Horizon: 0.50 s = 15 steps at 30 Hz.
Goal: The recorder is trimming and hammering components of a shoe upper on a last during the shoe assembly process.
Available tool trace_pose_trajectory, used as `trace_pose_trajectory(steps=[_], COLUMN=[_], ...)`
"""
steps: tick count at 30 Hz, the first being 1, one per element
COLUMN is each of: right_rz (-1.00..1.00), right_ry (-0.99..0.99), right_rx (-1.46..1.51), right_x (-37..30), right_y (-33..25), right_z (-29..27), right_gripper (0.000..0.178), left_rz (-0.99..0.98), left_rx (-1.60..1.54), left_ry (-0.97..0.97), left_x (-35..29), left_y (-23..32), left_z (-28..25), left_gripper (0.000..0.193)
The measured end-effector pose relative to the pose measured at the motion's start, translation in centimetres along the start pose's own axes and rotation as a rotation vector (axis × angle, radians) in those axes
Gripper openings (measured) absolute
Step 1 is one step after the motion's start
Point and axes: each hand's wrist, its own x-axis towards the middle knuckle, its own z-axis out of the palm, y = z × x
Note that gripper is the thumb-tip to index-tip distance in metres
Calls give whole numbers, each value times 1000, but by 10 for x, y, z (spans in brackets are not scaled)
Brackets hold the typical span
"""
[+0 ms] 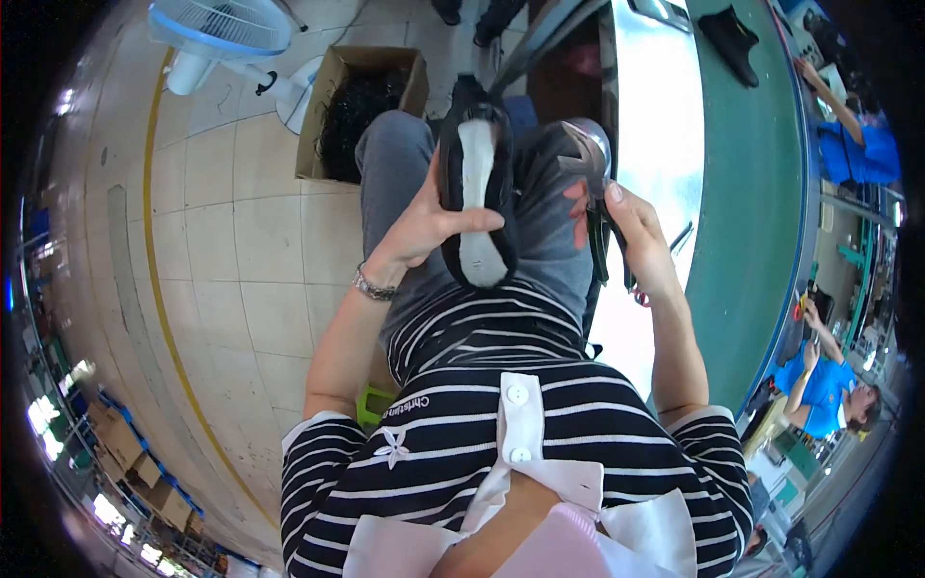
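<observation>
A black shoe upper [448, 188] is held bottom up over my lap, its pale, long bottom board [477, 164] facing me. My left hand [429, 223] grips it from the left side, with the thumb lying across the pale board. In my right hand [636, 231] is a pair of lasting pincers [595, 178], closed in by the fingers around its dark handles. The metal jaws point up and left, apart from the shoe upper. Part of the right fingers is hidden behind the handles.
A cardboard box [416, 82] of black scraps and a white-blue fan [226, 34] stand at the far left. Along my right runs a shiny metal worktop [665, 116] beside a green belt [747, 193] with a black ankle boot [729, 43]. People in blue sit beyond it.
</observation>
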Motion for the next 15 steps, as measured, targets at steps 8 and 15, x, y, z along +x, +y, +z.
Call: trace_pose_trajectory(steps=[8,15], right_rz=[195,510], right_ry=[-289,-426], right_rx=[161,93], right_x=[-17,-17], right_y=[56,56], right_z=[-2,12], right_gripper=[18,45], left_rz=[159,48], left_rx=[204,-176], left_ry=[-144,-408], left_x=[-12,-17], left_y=[-68,-60], left_z=[2,-10], left_gripper=[141,128])
